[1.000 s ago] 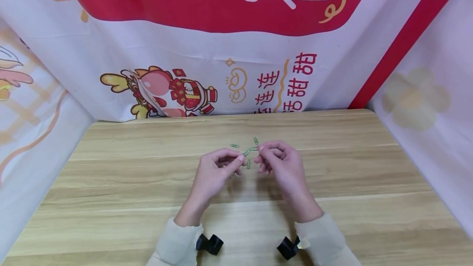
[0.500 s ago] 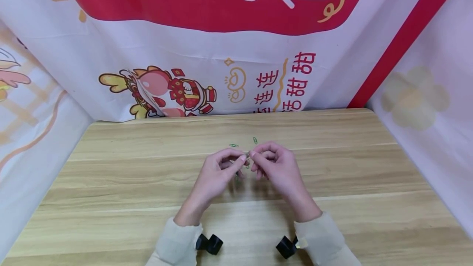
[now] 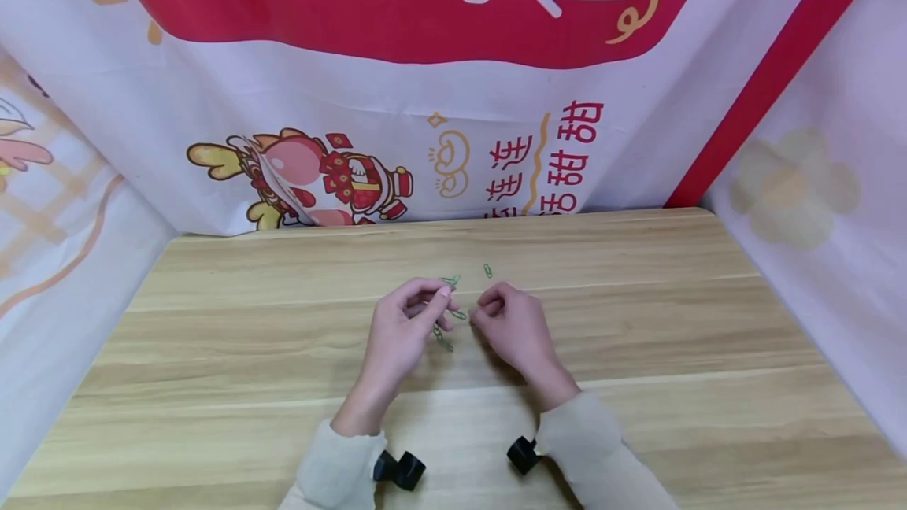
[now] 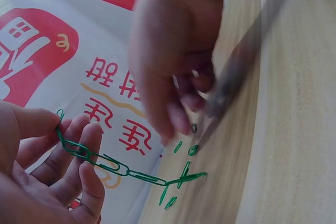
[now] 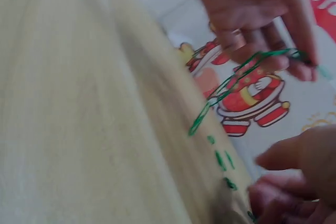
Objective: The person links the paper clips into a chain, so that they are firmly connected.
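Observation:
In the head view my left hand is above the table, left of centre. Its thumb and index finger pinch one end of a chain of linked green paper clips. The chain droops below the fingers, its lower end close over the table. My right hand reaches low to the right, blurred in the left wrist view, with its thumb and fingers apart and nothing seen between them. Several loose green paper clips lie beneath the hands; one paper clip is just beyond the right fingers.
The wooden table meets a printed cloth backdrop at its far edge. Cloth walls stand on both sides. A black camera mount is on the left sleeve, another black mount on the right.
My hands have separated after meeting at the clips. The right hand has let go and dropped toward the table; the left has shifted slightly left, still holding the chain.

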A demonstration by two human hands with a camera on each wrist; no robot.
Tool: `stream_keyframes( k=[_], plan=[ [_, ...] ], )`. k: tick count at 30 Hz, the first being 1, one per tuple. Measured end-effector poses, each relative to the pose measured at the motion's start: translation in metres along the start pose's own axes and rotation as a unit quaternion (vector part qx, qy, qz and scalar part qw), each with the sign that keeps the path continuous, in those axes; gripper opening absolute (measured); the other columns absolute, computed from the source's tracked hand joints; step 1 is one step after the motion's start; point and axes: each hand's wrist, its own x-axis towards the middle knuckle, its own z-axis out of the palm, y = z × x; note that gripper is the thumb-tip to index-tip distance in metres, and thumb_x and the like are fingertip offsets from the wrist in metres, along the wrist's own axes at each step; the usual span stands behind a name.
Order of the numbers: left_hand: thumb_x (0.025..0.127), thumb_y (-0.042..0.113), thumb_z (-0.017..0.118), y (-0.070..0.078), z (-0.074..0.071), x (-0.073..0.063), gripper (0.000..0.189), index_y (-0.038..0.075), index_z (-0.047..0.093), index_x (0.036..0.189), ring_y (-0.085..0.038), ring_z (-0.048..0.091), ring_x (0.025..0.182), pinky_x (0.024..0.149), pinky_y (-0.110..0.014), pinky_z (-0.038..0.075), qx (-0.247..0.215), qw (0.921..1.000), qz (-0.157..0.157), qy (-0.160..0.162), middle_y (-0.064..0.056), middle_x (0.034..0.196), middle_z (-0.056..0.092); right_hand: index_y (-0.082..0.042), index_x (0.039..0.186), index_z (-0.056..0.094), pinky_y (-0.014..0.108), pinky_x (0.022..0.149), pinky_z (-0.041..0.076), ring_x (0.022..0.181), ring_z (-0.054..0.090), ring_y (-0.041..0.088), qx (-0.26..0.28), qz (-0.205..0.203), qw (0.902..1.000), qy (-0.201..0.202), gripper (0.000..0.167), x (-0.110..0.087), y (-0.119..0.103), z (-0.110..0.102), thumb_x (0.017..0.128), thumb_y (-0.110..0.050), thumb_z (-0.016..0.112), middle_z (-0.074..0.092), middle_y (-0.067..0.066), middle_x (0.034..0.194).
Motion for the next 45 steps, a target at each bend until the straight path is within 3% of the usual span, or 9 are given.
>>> stream_keyframes(
  k=[5,12,17,22,25,28,31,37,45],
  plan=[
    [0.105,0.015,0.070,0.002,0.000,0.000,0.019,0.004,0.076,0.120,-0.027,0.075,0.079,0.071,-0.025,0.060,-0.014,0.9999,0.004,0.002,-0.023,0.106,0.078,-0.007,0.106,0.074,0.040,0.083,0.060,0.085,0.068,0.020,-0.125,0.010,0.9918,-0.025,0.022,0.005,-0.004,0.004,0.095,-0.024,0.082,0.074,0.004,0.093],
    [0.105,0.014,0.071,0.003,0.001,-0.002,0.017,0.006,0.077,0.118,-0.030,0.074,0.082,0.069,-0.024,0.058,-0.020,0.9998,-0.001,-0.003,-0.021,0.105,0.077,-0.011,0.089,0.078,0.031,0.068,0.057,0.076,0.067,0.016,-0.157,0.036,0.9839,-0.078,0.010,0.011,-0.012,0.002,0.097,-0.017,0.075,0.077,0.003,0.092],
    [0.104,0.015,0.072,0.003,0.002,-0.002,0.015,0.007,0.077,0.116,-0.023,0.073,0.078,0.068,-0.024,0.057,-0.015,0.9999,-0.007,-0.003,-0.020,0.104,0.078,-0.010,0.091,0.077,0.031,0.072,0.057,0.076,0.067,0.016,-0.087,0.027,0.9940,-0.060,0.005,0.008,-0.002,-0.001,0.092,-0.013,0.074,0.076,0.004,0.088],
    [0.104,0.014,0.071,0.002,0.002,-0.002,0.013,0.008,0.078,0.113,-0.019,0.073,0.075,0.068,-0.026,0.058,-0.008,0.9999,-0.012,-0.004,-0.014,0.099,0.078,-0.010,0.092,0.076,0.029,0.064,0.056,0.069,0.068,0.016,0.058,0.046,0.9959,-0.051,0.005,0.003,0.007,-0.006,0.094,-0.013,0.078,0.075,0.005,0.080],
    [0.104,0.015,0.071,0.002,0.002,-0.003,0.014,0.008,0.077,0.115,-0.018,0.072,0.075,0.068,-0.025,0.057,-0.005,0.9999,-0.011,-0.006,-0.013,0.100,0.078,-0.008,0.096,0.076,0.029,0.066,0.059,0.072,0.070,0.018,0.160,0.070,0.9824,-0.066,0.005,0.000,0.008,-0.011,0.095,-0.011,0.080,0.076,0.006,0.084],
    [0.105,0.017,0.070,0.002,0.001,-0.004,0.016,0.007,0.076,0.117,-0.019,0.072,0.077,0.068,-0.024,0.055,-0.002,1.0000,-0.008,-0.003,-0.016,0.103,0.078,-0.003,0.103,0.076,0.031,0.074,0.062,0.080,0.073,0.020,0.256,0.080,0.9591,-0.091,0.010,-0.001,0.005,-0.017,0.095,-0.006,0.080,0.078,0.006,0.090],
    [0.106,0.019,0.070,0.003,0.000,-0.004,0.016,0.009,0.076,0.117,-0.024,0.073,0.080,0.069,-0.025,0.056,-0.001,1.0000,-0.003,0.005,-0.019,0.106,0.078,0.001,0.114,0.074,0.032,0.081,0.064,0.085,0.075,0.020,0.314,0.076,0.9393,-0.117,0.019,-0.002,0.000,-0.024,0.096,-0.003,0.078,0.079,0.005,0.095],
    [0.106,0.019,0.070,0.004,-0.001,-0.004,0.015,0.011,0.077,0.116,-0.029,0.073,0.082,0.068,-0.026,0.056,-0.005,1.0000,0.006,0.007,-0.021,0.107,0.077,-0.008,0.134,0.072,0.038,0.089,0.065,0.089,0.075,0.019,0.317,0.042,0.9394,-0.124,0.036,-0.004,-0.010,-0.034,0.098,-0.004,0.076,0.078,0.005,0.102],
    [0.105,0.018,0.071,0.005,0.000,-0.005,0.014,0.010,0.077,0.115,-0.020,0.071,0.077,0.066,-0.024,0.055,-0.006,1.0000,0.000,-0.001,-0.019,0.104,0.078,-0.006,0.126,0.073,0.036,0.085,0.067,0.086,0.078,0.019,0.291,0.014,0.9505,-0.106,0.026,-0.008,-0.016,-0.043,0.100,-0.006,0.075,0.079,0.013,0.104]
  ],
)
